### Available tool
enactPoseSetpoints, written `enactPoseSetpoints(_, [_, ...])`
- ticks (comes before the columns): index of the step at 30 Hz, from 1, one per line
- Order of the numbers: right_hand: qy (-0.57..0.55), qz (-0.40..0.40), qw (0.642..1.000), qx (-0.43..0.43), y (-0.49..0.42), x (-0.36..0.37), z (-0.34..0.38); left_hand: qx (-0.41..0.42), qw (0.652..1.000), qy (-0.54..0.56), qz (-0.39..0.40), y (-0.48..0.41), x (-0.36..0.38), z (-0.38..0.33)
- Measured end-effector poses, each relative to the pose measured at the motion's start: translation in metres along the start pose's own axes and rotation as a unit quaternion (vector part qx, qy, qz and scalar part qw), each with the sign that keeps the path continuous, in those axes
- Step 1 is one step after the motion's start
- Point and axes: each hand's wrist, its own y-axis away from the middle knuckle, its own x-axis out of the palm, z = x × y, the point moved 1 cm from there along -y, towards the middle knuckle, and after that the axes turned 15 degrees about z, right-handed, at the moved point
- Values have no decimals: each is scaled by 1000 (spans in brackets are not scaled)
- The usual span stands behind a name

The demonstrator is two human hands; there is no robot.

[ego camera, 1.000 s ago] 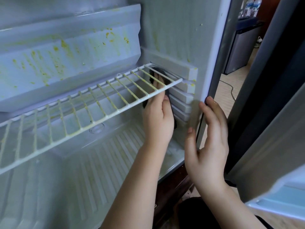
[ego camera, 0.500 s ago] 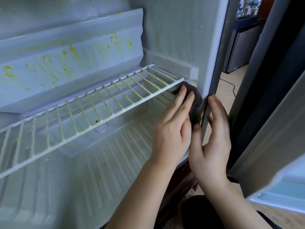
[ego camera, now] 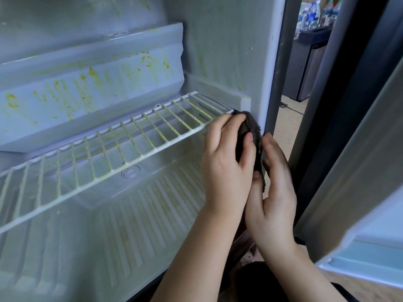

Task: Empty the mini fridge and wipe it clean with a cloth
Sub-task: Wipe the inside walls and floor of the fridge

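**Cloth pressed at the fridge's right front edge**

The mini fridge stands open, its door swung out to the right of both grips. The white wire shelf runs to the left of the left grip. The left grip grasps the dark cloth, with fingers curled over it and thumb on top, and holds it against the right wall just below the shelf's front corner. The right grip is released: its fingers lie straight along the wall's front edge and its thumb is beside the cloth's lower end. Yellow stains streak the back panel, up and left of the left grip.
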Motion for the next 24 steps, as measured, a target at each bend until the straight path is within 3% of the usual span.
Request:
enactPoseSetpoints(6, [-6,12,1000,0,0,0,1,48,999,7,-15,-8,-3,2])
enactPoseSetpoints(10, [-12,3,1000,-8,1,0,2,28,995,-12,100,-4,-14,17])
enactPoseSetpoints(13, [8,-3,1000,-15,3,0,5,-45,985,-13,169,8,-27,31])
enactPoseSetpoints(17, [73,-2,996,-52,5,1,6,-200,962,117,145,18,-47,35])
enactPoseSetpoints(20, [128,65,987,-75,6,7,3,-248,946,149,146,23,-58,35])
enactPoseSetpoints(24, [166,157,973,-15,9,18,-2,-310,917,220,119,24,-64,42])
